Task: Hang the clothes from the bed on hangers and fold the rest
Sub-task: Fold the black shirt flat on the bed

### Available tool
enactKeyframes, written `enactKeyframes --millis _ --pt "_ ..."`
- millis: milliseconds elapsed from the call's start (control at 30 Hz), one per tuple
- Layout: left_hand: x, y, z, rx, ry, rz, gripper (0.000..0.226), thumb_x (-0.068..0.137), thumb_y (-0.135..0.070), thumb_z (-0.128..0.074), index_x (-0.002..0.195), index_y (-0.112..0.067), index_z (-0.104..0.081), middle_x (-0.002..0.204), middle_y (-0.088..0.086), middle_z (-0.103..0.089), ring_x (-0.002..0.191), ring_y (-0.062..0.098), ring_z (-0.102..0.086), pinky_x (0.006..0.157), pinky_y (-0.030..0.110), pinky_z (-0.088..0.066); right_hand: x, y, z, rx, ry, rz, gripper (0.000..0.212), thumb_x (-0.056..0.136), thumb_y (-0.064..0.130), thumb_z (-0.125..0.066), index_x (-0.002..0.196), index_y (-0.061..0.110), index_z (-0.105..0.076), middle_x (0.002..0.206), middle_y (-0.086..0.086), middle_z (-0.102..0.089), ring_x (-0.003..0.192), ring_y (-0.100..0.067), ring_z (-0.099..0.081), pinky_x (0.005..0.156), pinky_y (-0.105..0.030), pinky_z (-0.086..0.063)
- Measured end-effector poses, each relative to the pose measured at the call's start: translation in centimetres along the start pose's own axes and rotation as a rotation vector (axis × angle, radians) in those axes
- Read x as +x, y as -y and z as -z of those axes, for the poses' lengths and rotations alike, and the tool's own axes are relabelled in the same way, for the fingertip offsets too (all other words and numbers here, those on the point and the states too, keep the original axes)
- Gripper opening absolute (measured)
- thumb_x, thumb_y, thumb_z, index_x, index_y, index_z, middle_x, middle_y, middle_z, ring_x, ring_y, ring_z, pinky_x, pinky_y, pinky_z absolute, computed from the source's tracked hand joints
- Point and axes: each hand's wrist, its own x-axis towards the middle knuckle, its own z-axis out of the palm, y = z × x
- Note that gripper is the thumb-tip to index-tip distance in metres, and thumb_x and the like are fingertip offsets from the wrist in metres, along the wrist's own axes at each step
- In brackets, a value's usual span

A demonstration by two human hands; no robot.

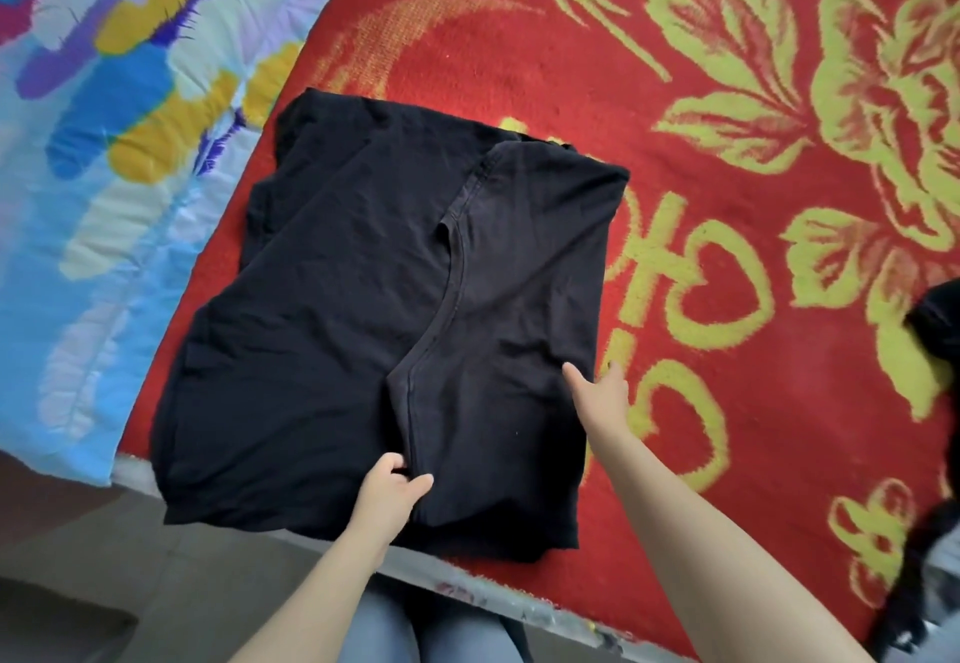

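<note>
Bed covered by a red blanket (545,64) with a yellow-green flower pattern, a multicoloured quilt (104,142) along its left side; a black garment (337,298) lies partly folded on the blanket near the bed's front edge, one flap turned over onto its right half. Left hand (395,491) has its fingers and thumb curled round the near end of that flap's seam, pinching it. Right hand (602,402) sits at the garment's right edge, thumb straight on the fabric and one finger beside it on the blanket, grip not discernible; another dark cloth (935,319) lies at the far right.
</note>
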Motion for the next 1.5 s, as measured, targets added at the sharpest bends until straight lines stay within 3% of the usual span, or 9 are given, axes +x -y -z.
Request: enactKeyframes --millis 267,400,533,700,867,1000,1200,1333,1500 --pt "-0.6 1.6 -2.0 -0.024 -0.114 -0.075 0.035 0.086 -0.005 -0.062 0.113 -0.017 -0.042 0.084 0.007 -0.062 0.076 0.020 -0.062 0.061 0.029 -0.049 -0.8 -3.6 0.9 0.097 0.161 -0.035 0.025 0.089 0.017 -0.062 0.106 -0.001 -0.063 0.080 0.000 -0.062 0.068 -0.012 -0.057 0.049 -0.015 -0.043" --pt "-0.8 2.6 -2.6 0.059 -0.235 -0.132 0.027 0.086 -0.010 -0.064 0.107 -0.017 -0.049 0.078 0.005 -0.058 0.072 0.024 -0.059 0.058 0.030 -0.050 -0.6 -4.1 1.2 0.114 0.133 0.026 0.026 0.091 0.020 -0.059 0.105 -0.001 -0.065 0.086 -0.003 -0.063 0.079 -0.019 -0.059 0.064 -0.027 -0.046" --pt "-1.3 3.6 -3.3 0.077 -0.260 -0.125 0.029 0.085 -0.021 -0.066 0.108 -0.018 -0.048 0.078 0.004 -0.057 0.078 0.025 -0.056 0.071 0.035 -0.047 -1.8 -6.0 2.0 0.156 0.288 -0.016 0.033 0.086 0.031 -0.066 0.109 0.010 -0.054 0.100 -0.003 -0.061 0.088 -0.020 -0.060 0.070 -0.030 -0.048" --pt "-1.7 4.0 -3.8 0.025 -0.220 -0.112 0.045 0.080 -0.006 -0.068 0.117 -0.016 -0.045 0.093 0.013 -0.066 0.084 0.028 -0.059 0.080 0.041 -0.049 -4.2 -9.6 2.3 0.015 0.534 0.027 0.042 0.079 0.003 -0.070 0.116 0.016 -0.055 0.105 0.005 -0.062 0.092 -0.014 -0.061 0.074 -0.024 -0.051" --pt "-2.2 3.5 -4.6 0.056 -0.171 -0.123 0.051 0.080 0.008 -0.062 0.122 -0.015 -0.043 0.083 0.010 -0.061 0.074 0.020 -0.059 0.059 0.026 -0.050 -3.9 -11.0 3.9 0.003 0.477 0.077 0.038 0.083 -0.001 -0.064 0.119 0.006 -0.056 0.115 -0.003 -0.063 0.104 -0.020 -0.060 0.089 -0.029 -0.048" --pt "-3.1 3.6 -7.4 0.197 -0.094 -0.141 0.049 0.081 0.003 -0.063 0.121 -0.016 -0.042 0.072 0.003 -0.058 0.068 0.019 -0.057 0.068 0.032 -0.051 -2.7 -12.1 6.5 -0.026 0.364 0.115 0.040 0.083 -0.001 -0.064 0.121 0.006 -0.056 0.112 -0.004 -0.062 0.100 -0.018 -0.058 0.082 -0.025 -0.044" --pt "-3.8 4.1 -12.4 0.335 0.101 -0.025 0.029 0.083 -0.005 -0.061 0.102 -0.019 -0.044 0.070 0.005 -0.060 0.055 0.016 -0.057 0.051 0.024 -0.042 -0.2 -15.6 12.1 -0.069 0.163 0.102 0.020 0.080 -0.002 -0.068 0.098 0.003 -0.062 0.089 -0.007 -0.060 0.082 -0.018 -0.054 0.063 -0.023 -0.041" --pt "-3.4 3.2 -12.9 0.397 0.064 -0.035 0.005 0.084 -0.008 -0.054 0.081 -0.012 -0.056 0.065 0.003 -0.059 0.048 0.014 -0.048 0.042 0.018 -0.032 1.7 -18.7 16.6 -0.191 0.074 0.019 0.016 0.080 0.003 -0.068 0.092 0.007 -0.059 0.090 -0.009 -0.060 0.086 -0.022 -0.054 0.072 -0.030 -0.038" --pt "-2.1 -2.3 -12.1 0.519 -0.062 -0.233 0.020 0.086 -0.010 -0.049 0.069 -0.014 -0.059 0.069 0.004 -0.064 0.055 0.018 -0.055 0.058 0.026 -0.046 2.7 -20.7 19.6 -0.307 -0.070 -0.092 0.012 0.084 0.014 -0.065 0.092 0.014 -0.057 0.101 -0.012 -0.064 0.097 -0.029 -0.058 0.070 -0.029 -0.035"
